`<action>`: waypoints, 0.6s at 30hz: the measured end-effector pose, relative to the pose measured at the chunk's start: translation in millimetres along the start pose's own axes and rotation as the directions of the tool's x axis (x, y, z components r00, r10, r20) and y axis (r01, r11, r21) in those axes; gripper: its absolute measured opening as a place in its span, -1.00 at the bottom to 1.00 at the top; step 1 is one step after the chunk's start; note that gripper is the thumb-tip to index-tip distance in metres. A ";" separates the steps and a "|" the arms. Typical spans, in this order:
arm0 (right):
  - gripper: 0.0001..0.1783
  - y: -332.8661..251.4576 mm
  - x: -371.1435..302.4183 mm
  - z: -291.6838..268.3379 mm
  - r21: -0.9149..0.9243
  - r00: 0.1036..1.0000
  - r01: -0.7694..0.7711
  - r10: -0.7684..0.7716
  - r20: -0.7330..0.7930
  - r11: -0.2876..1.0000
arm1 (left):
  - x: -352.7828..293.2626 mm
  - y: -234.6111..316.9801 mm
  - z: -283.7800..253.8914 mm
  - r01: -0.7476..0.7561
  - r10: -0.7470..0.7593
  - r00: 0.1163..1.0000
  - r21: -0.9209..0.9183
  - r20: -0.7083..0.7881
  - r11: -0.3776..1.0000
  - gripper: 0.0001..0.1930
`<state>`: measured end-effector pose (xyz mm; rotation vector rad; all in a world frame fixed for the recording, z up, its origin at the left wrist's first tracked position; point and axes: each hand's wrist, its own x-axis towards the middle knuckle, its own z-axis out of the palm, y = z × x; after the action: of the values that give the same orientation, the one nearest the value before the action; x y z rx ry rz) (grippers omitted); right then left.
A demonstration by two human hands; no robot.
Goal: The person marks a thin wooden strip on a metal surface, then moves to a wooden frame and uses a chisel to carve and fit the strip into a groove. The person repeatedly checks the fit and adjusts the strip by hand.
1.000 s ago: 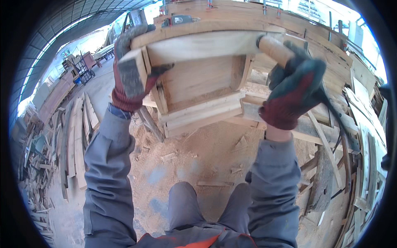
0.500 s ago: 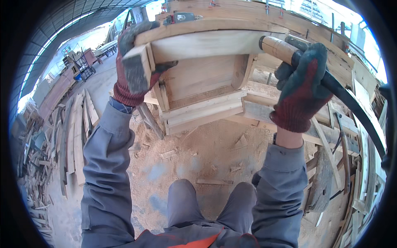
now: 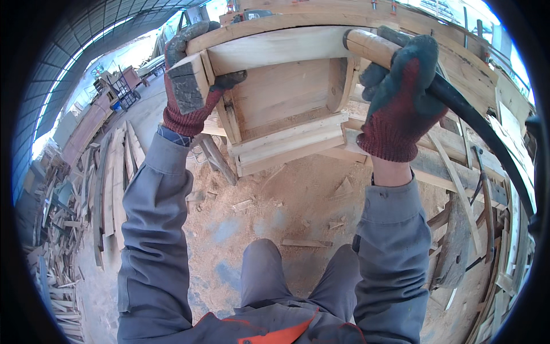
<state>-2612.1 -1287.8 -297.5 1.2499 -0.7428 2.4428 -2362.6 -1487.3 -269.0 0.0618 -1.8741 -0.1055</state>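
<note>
My left hand (image 3: pixel 197 117), in a dark-coated red glove, grips the upper left corner of a pale wooden box-like frame (image 3: pixel 281 47). Its thumb lies over the inner edge, while the fingers wrap behind a grey-ended wood block (image 3: pixel 188 87). My right hand (image 3: pixel 405 94), gloved alike, is closed around a tool with a round wooden handle (image 3: pixel 369 47). A long black curved part (image 3: pixel 481 121) runs from that hand toward the right edge; the tool's exact kind is unclear. The handle's dark-ringed end lies against or just over the frame's upper right side.
Wooden beams with clamps stretch behind the frame. Sawdust and offcuts cover the floor (image 3: pixel 275 200) below. Long boards (image 3: pixel 117 178) and scrap wood are heaped at the left. More timber (image 3: pixel 455 241) lies at the right, and a hand cart (image 3: pixel 123 89) stands at the far left.
My right hand and the wooden-handled tool have moved left and slightly up along the frame's top rail. The left hand keeps its grip on the corner. The whole view has shifted a little.
</note>
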 end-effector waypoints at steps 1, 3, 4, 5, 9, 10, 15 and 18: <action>-0.49 -7.7 -1.0 1.1 -0.027 1.000 -0.022 0.022 0.003 0.999 | -2.2 1.0 -0.1 0.071 -0.071 0.997 -0.010 0.007 0.997 -0.03; -0.54 -16.6 -2.9 2.5 0.020 0.999 -0.032 0.032 0.027 0.999 | -3.0 1.4 -0.8 0.082 -0.081 0.997 0.110 -0.008 0.991 -0.05; -0.62 -20.1 -9.1 -2.1 0.087 0.991 -0.132 0.130 0.024 0.987 | -3.2 1.4 -1.2 0.005 -0.003 1.000 0.155 -0.010 0.988 -0.06; -0.69 -19.2 -18.7 -9.5 0.152 0.973 -0.232 0.230 0.029 0.961 | -3.0 1.3 -1.3 -0.051 0.056 0.998 0.178 -0.022 0.983 -0.06; -0.67 12.3 -98.1 -63.8 0.213 0.822 -0.560 0.569 0.025 0.800 | -7.4 1.4 -1.2 -0.089 0.104 0.992 0.207 -0.067 0.974 -0.15; -0.68 21.6 -123.6 -81.1 0.140 0.745 -0.663 0.666 0.035 0.735 | -11.3 3.3 -3.1 -0.003 0.014 0.999 0.206 -0.053 0.979 -0.20; -0.75 48.5 -246.7 -142.9 -0.047 0.480 -0.877 0.877 -0.026 0.479 | -15.8 -1.0 -8.8 0.050 0.000 0.992 0.402 -0.123 0.914 -0.58; -0.79 61.3 -300.4 -167.9 -0.587 0.669 -0.589 0.742 0.032 0.556 | -12.2 -8.1 -10.8 -0.047 0.111 0.975 0.310 -0.193 0.949 -0.70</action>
<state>-2579.0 -1251.3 -643.5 1.2093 -2.1876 2.2522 -2348.7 -1494.6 -278.2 0.2016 -1.6664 0.2396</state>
